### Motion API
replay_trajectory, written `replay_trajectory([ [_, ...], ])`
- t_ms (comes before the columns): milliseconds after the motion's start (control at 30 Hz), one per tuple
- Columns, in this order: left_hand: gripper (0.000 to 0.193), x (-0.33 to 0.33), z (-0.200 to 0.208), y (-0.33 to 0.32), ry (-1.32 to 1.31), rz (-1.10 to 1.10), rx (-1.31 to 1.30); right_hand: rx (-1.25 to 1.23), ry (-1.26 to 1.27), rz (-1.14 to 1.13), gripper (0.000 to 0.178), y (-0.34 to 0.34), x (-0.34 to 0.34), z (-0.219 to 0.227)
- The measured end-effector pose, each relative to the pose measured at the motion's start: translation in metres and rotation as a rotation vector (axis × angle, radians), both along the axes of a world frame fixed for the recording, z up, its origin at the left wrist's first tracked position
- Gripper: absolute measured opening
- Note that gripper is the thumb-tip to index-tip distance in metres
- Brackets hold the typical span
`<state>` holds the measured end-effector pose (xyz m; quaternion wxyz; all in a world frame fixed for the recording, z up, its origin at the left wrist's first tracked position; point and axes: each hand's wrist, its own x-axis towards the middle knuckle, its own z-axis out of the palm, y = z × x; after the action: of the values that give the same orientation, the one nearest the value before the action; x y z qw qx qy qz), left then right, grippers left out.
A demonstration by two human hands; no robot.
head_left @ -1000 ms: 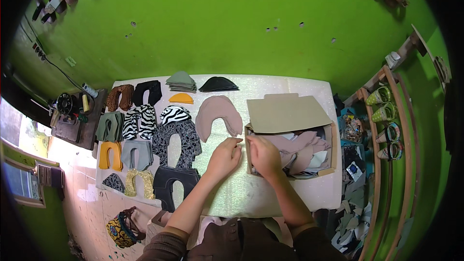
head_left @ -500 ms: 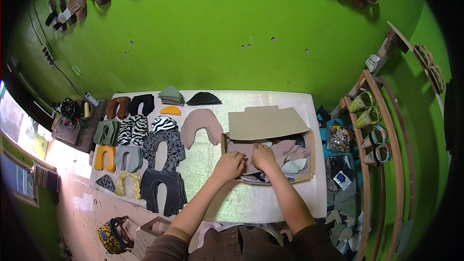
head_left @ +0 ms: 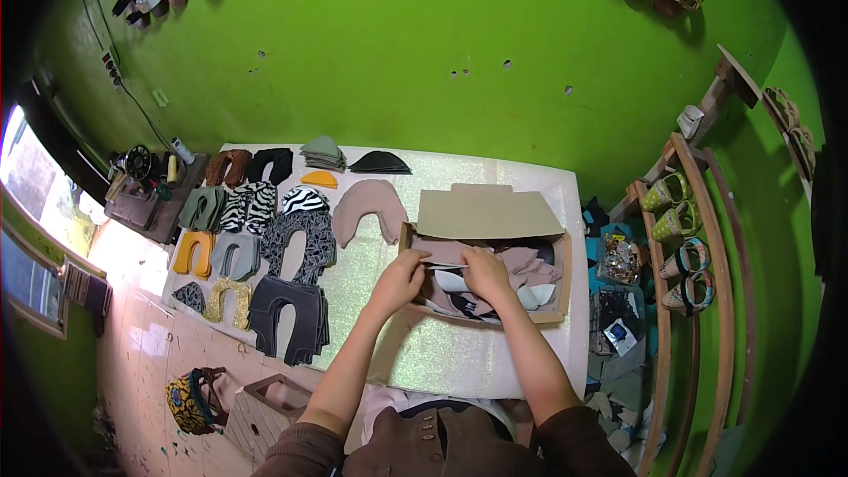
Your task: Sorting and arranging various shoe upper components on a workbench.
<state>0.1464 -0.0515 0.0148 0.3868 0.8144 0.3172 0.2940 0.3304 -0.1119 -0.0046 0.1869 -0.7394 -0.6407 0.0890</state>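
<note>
An opened cardboard box (head_left: pixel 567 269) sits on the table, full of loose cut pieces, with its lid flap (head_left: pixel 486 215) folded back. My left hand (head_left: pixel 404 279) pinches the left side of a dusty-pink cut piece (head_left: pixel 442 252) above the box. On the piece's right side, the fingers of my right hand (head_left: pixel 486 274) are closed too. White scraps (head_left: pixel 449 282) and dark patterned ones show beneath it, and more pink pieces (head_left: pixel 533 267) lie to the right. Left of the box rests a pink horseshoe-shaped stack (head_left: pixel 369 210).
Stacks of shaped pieces in black (head_left: pixel 287 318), zebra print, mustard, gold and grey cover the table's left part. A wooden rack (head_left: pixel 707 318) with sandals stands at the right, beside bags of scraps (head_left: pixel 618 261). A sewing machine (head_left: pixel 141 172) is at far left.
My hands have raised the pink piece toward the back of the box, uncovering white and dark patterned scraps. The whole view has tilted and shifted slightly.
</note>
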Motion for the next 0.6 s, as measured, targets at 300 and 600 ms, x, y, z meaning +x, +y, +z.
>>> replay_trajectory([
  [300, 0.040, -0.003, -0.003, -0.002, -0.045, 0.074, 0.021, 0.029, 0.407, -0.004, 0.016, -0.019, 0.014, 0.028],
  [600, 0.050, 0.001, -0.003, -0.002, -0.100, 0.067, -0.148, 0.047, 0.628, 0.030, 0.020, -0.027, 0.027, 0.044],
])
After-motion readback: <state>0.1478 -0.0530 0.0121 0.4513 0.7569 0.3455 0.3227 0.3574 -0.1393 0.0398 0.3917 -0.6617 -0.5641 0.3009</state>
